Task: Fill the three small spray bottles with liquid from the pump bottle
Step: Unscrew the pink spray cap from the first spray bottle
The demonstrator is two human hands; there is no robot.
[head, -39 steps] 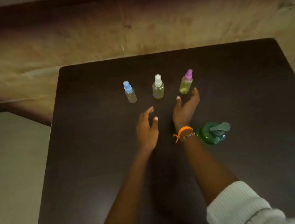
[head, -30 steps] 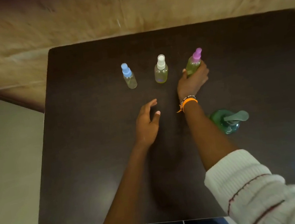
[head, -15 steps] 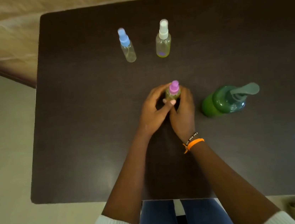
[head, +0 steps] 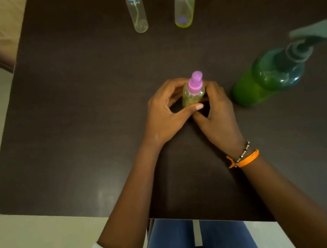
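The small clear plastic spray bottle with the purple cap [head: 193, 93] stood upright on the dark brown worktop [head: 75, 114], just left of the green pump bottle with the grey dispenser head [head: 270, 77]. The left hand [head: 165, 113] and right hand [head: 217, 115] both clasped its body. The step appeared to be uncapping: one hand should hold the base firmly while the other twists the purple top, keeping the bottle vertical. There were three spray bottles, the others capped blue [head: 137, 13] and white [head: 184, 8], and one pump bottle.
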